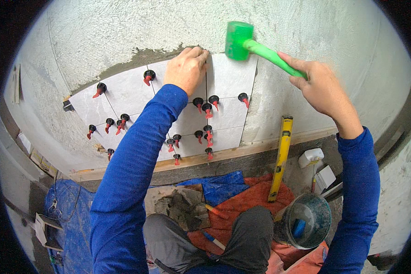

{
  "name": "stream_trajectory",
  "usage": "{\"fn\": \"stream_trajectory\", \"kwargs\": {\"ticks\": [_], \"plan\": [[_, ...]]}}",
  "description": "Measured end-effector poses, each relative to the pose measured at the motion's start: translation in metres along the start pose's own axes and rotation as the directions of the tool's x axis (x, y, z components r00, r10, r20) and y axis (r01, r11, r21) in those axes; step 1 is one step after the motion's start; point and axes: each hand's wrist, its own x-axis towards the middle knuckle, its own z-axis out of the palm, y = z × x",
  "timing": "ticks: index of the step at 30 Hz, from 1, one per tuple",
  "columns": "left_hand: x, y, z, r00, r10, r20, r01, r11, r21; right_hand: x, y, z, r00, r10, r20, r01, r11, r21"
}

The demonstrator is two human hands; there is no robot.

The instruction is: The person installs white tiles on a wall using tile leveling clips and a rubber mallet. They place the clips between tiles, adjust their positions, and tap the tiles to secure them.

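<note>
My left hand (186, 68) presses flat against the top edge of a pale grey wall tile (230, 75), fingers spread on it. My right hand (321, 85) grips the handle of a bright green rubber mallet (238, 40), whose head is close to the upper corner of that same tile. Several grey tiles (123, 93) cover the lower wall in rows. Red and black levelling clips (207, 109) stick out of the joints between them. Both arms wear blue sleeves.
A yellow spirit level (281, 157) leans against the wall at the right. Below it stands a bucket (304, 221) with a blue tool inside. A pile of grey mortar (182, 208) lies on orange and blue sheets (233, 192) by my knees. A wooden batten (205, 160) runs under the tiles.
</note>
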Motion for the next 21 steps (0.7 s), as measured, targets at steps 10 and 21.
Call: {"fn": "stream_trajectory", "kwargs": {"ticks": [10, 21], "plan": [[0.0, 0.0, -0.001, 1.0, -0.005, 0.01, 0.005, 1.0, 0.019, 0.007, 0.002, -0.004, 0.985, -0.069, -0.16, 0.076, 0.996, 0.041], [0.002, 0.001, -0.005, 0.999, 0.038, -0.012, -0.038, 0.998, 0.05, -0.008, -0.006, 0.015, 0.982, -0.144, -0.12, 0.136, 0.988, -0.065]]}}
